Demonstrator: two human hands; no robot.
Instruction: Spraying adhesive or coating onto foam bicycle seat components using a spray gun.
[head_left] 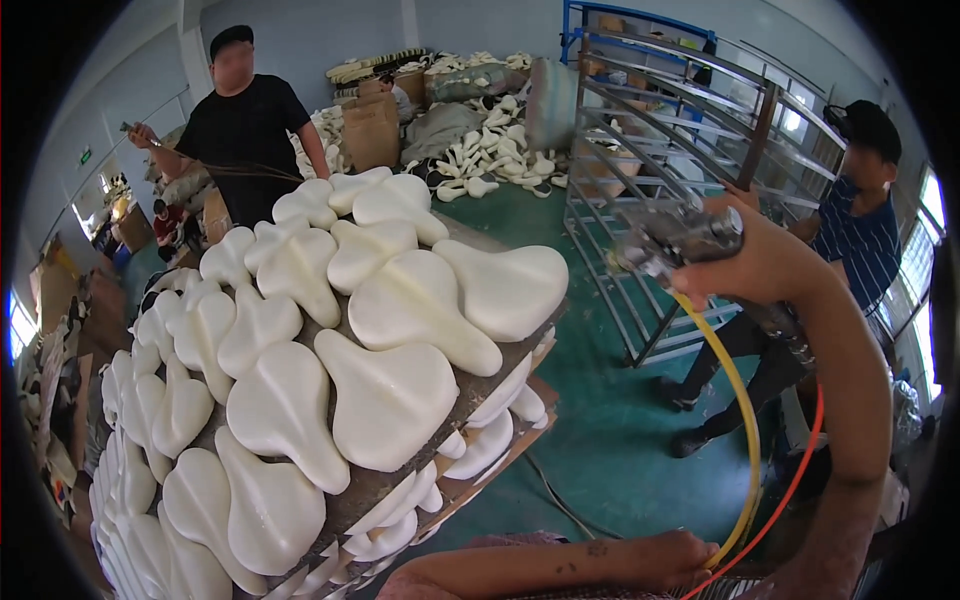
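Spray gun (690,240) and right hand (765,255) sit together in the head view toward half past two, well apart from the pale saddle pads (390,400) stacked on a brown board (475,395) from seven to eleven o'clock. The gun's metal body looks rigid and fairly heavy for one hand, with smeared surfaces that may feel slick or tacky; its handle seems the sound place to hold. The yellow hose (748,420) and red hose (817,425) hang below, and probably bend easily but tug on the wrist. The right hand is closed around the gun; how its fingers meet the trigger I cannot tell. The right forearm (855,420) rises from four o'clock to three, then arches inward toward the gun. Near five o'clock the left hand (680,555) is curled around the yellow hose, the left forearm (550,565) nearly level; whether it also grips the red hose is unclear.
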